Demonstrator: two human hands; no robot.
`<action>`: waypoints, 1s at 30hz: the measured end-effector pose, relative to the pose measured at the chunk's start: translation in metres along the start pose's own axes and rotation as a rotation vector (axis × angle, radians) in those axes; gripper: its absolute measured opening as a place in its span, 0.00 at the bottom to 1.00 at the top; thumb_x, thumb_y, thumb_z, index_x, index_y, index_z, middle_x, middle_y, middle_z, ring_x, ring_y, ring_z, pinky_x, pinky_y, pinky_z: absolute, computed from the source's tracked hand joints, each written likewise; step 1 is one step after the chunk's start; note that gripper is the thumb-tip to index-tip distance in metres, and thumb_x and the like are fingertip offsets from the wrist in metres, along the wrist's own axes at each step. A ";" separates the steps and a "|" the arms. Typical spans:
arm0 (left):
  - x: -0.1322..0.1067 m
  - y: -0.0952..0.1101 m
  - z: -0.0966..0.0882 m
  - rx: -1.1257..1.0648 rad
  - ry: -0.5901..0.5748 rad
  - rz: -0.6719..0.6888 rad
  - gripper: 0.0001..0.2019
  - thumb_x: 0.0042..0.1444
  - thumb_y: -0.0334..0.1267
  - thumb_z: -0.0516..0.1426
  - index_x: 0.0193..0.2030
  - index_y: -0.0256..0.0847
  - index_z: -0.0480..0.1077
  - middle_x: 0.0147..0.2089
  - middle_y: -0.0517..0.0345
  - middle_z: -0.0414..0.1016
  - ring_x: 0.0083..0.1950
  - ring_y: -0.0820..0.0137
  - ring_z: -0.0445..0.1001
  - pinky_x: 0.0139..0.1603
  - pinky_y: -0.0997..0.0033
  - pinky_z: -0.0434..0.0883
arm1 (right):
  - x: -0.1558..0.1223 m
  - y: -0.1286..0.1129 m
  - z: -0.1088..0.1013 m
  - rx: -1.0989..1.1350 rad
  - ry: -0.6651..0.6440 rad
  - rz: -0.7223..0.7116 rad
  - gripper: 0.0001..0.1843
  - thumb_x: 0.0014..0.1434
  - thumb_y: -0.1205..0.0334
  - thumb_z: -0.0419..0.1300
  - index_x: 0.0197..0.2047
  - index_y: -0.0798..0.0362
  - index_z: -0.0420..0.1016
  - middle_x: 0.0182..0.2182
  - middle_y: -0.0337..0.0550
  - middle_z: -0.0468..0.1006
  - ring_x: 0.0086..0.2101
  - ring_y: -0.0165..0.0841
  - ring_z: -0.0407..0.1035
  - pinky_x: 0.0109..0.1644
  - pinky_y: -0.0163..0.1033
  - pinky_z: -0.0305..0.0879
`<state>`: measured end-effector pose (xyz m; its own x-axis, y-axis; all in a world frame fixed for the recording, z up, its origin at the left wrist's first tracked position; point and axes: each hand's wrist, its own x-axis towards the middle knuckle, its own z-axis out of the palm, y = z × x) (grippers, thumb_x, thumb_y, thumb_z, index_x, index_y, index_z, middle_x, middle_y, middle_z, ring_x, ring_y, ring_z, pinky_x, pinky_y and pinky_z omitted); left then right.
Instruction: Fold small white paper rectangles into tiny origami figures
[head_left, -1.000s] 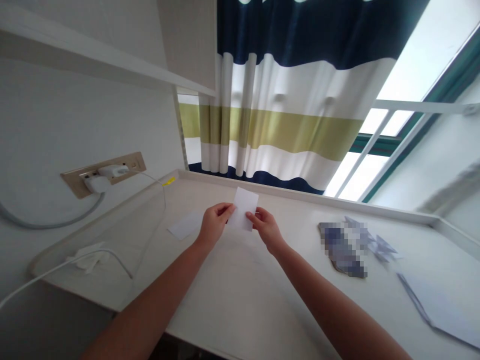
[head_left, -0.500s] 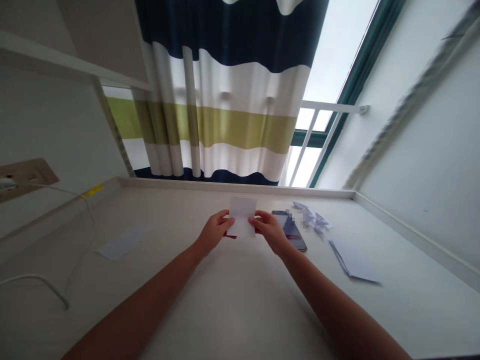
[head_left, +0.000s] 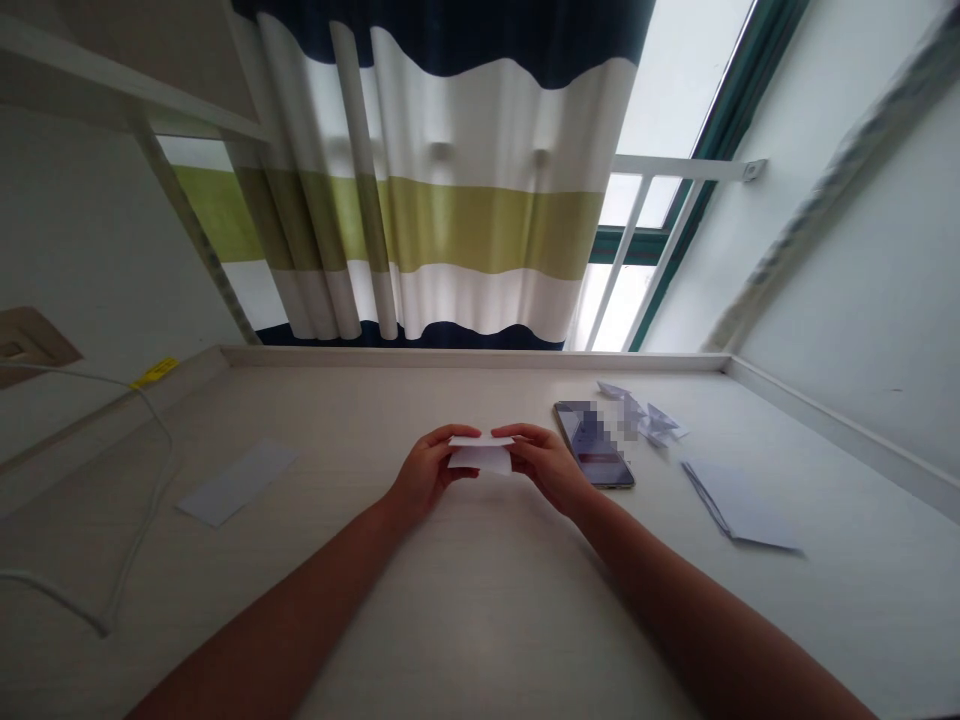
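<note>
A small white sheet of paper (head_left: 481, 459) is held between both hands above the middle of the table, its upper part bent over toward me. My left hand (head_left: 429, 466) grips its left side, fingers along the top and others beneath. On the right side my right hand (head_left: 545, 462) holds it in a similar way, index finger along the upper edge. Something dark red shows at the left fingertips under the paper; I cannot tell what it is. Just right of my right hand lies a smartphone (head_left: 596, 455), apart from it.
Several folded white paper pieces (head_left: 652, 420) lie behind the phone. A stack of white paper (head_left: 746, 505) is at the right, a single paper strip (head_left: 238, 482) at the left. A white cable (head_left: 154, 490) runs along the left side. A raised rim (head_left: 472, 360) borders the table's back.
The paper was upright and flat; now its upper part is folded over and it looks shorter. My fingers have moved to its top edge. The view has shifted slightly.
</note>
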<state>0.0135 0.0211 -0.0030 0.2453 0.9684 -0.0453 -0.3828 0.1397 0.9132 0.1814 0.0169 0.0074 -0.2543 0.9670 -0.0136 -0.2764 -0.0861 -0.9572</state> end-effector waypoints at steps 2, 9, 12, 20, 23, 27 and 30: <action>-0.001 -0.001 0.000 -0.010 -0.001 -0.002 0.08 0.43 0.30 0.54 0.31 0.36 0.72 0.30 0.56 0.69 0.29 0.73 0.69 0.25 0.74 0.72 | -0.001 -0.001 0.001 -0.017 0.007 -0.010 0.07 0.42 0.62 0.61 0.28 0.53 0.76 0.24 0.38 0.74 0.26 0.27 0.66 0.32 0.35 0.63; -0.002 -0.001 0.000 -0.036 -0.066 0.022 0.13 0.49 0.40 0.51 0.33 0.34 0.72 0.33 0.53 0.69 0.33 0.70 0.69 0.29 0.69 0.73 | -0.003 -0.002 0.003 -0.100 0.046 -0.050 0.07 0.45 0.65 0.56 0.26 0.54 0.75 0.23 0.37 0.72 0.25 0.26 0.63 0.32 0.35 0.63; -0.003 -0.002 0.001 0.088 -0.050 0.037 0.11 0.46 0.40 0.57 0.34 0.34 0.71 0.33 0.55 0.69 0.34 0.70 0.69 0.31 0.69 0.73 | -0.002 -0.001 0.004 -0.104 0.069 -0.060 0.08 0.46 0.62 0.55 0.25 0.54 0.75 0.23 0.38 0.72 0.25 0.26 0.63 0.31 0.35 0.63; -0.003 -0.003 0.003 0.267 -0.005 0.077 0.15 0.43 0.36 0.59 0.40 0.37 0.68 0.28 0.60 0.69 0.31 0.73 0.70 0.29 0.72 0.73 | 0.001 0.006 0.002 -0.183 0.062 -0.082 0.12 0.40 0.60 0.65 0.32 0.53 0.74 0.16 0.30 0.63 0.20 0.24 0.58 0.27 0.33 0.58; -0.005 -0.001 0.005 0.278 0.007 0.074 0.19 0.44 0.37 0.59 0.46 0.39 0.65 0.28 0.60 0.69 0.30 0.73 0.71 0.30 0.71 0.74 | 0.001 0.008 0.001 -0.196 0.060 -0.101 0.13 0.41 0.59 0.64 0.33 0.53 0.73 0.16 0.29 0.61 0.20 0.24 0.58 0.26 0.33 0.58; -0.006 -0.001 0.006 0.237 0.022 -0.015 0.28 0.45 0.36 0.59 0.54 0.43 0.56 0.30 0.60 0.70 0.26 0.71 0.73 0.27 0.69 0.73 | 0.001 0.008 0.001 -0.278 0.077 -0.148 0.13 0.43 0.60 0.62 0.34 0.54 0.73 0.17 0.30 0.61 0.20 0.24 0.57 0.25 0.33 0.57; -0.005 -0.004 0.005 0.239 0.027 -0.041 0.31 0.42 0.34 0.61 0.54 0.42 0.55 0.28 0.60 0.70 0.24 0.72 0.73 0.26 0.70 0.72 | 0.000 0.008 0.002 -0.332 0.081 -0.196 0.13 0.44 0.61 0.61 0.36 0.53 0.72 0.15 0.29 0.60 0.19 0.24 0.57 0.24 0.33 0.56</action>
<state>0.0187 0.0149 -0.0043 0.2310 0.9685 -0.0926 -0.1508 0.1297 0.9800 0.1774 0.0159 0.0007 -0.1489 0.9743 0.1689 0.0060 0.1717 -0.9851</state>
